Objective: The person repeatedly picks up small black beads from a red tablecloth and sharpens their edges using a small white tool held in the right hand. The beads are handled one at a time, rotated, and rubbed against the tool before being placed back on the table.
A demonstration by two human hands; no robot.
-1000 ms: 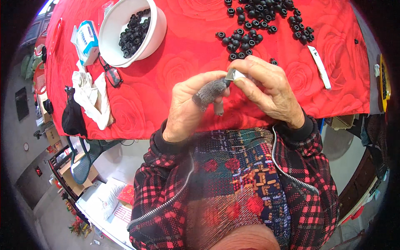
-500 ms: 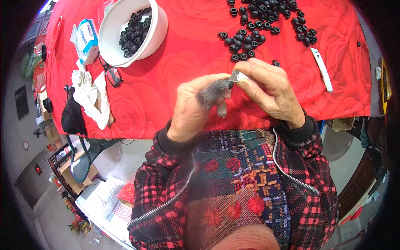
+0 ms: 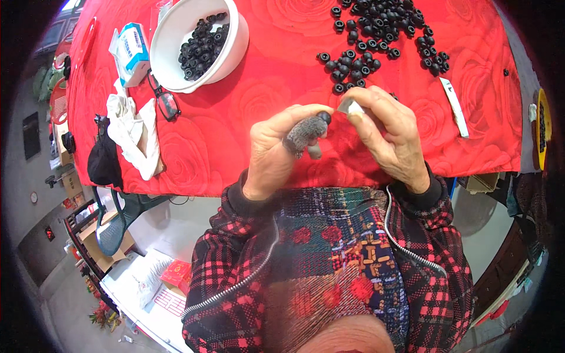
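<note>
My left hand is closed on a small round black part, pinched at the tip of its thumb and forefinger. A grey knitted finger cover wraps one of its fingers, and a second finger beside it has a pale grey covering. In my right hand, thumb and forefinger pinch a small flat blade with a white wrapping. Its grey tip points at the black part, with a narrow gap between them. Both hands are just above the red tablecloth.
A loose pile of similar black parts spreads over the far right. At the far left, a white bowl holds more. Glasses, a blue-and-white packet, white cloth and a black cloth item lie left; a white strip lies right.
The blade in my right hand has come away from the black part, slightly to the right. The black part now shows its rounded top. The whole view has shifted a little.
</note>
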